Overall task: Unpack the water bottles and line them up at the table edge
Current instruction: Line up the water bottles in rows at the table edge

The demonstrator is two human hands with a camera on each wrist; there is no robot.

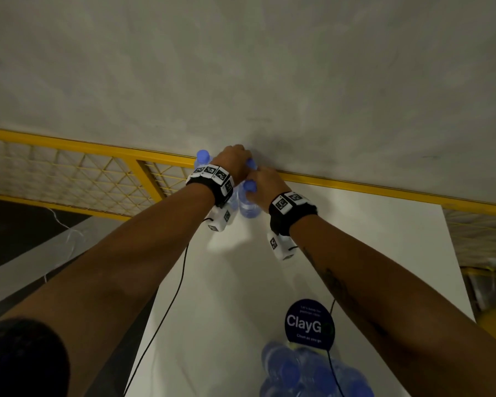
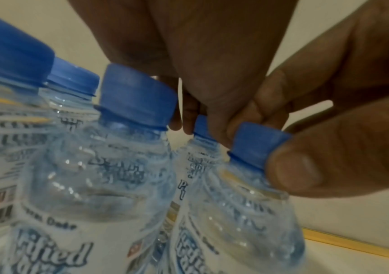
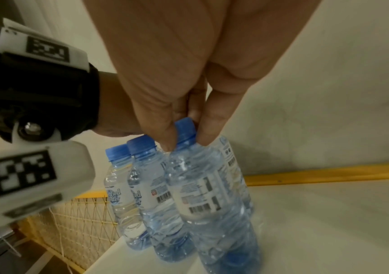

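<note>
Several clear water bottles with blue caps stand at the far edge of the white table (image 1: 355, 224), by the yellow rail. My right hand (image 1: 265, 181) pinches the cap of one bottle (image 3: 200, 187) between thumb and fingers (image 3: 206, 129); its base looks on or just above the table. My left hand (image 1: 235, 160) is curled over the cap of the bottle just behind (image 2: 201, 126), most of which is hidden. To the left, other bottles (image 3: 118, 185) stand in a row, one cap (image 1: 202, 156) showing past my left wrist. The wrapped pack (image 1: 312, 373) lies at the near edge, blurred.
A yellow rail (image 1: 384, 187) with wire mesh (image 1: 69, 179) runs along the table's far edge, under a grey wall. A dark round ClayGo sticker (image 1: 309, 323) lies on the table by the pack. Black wrist cables (image 1: 166, 310) trail over the table. The floor drops away left.
</note>
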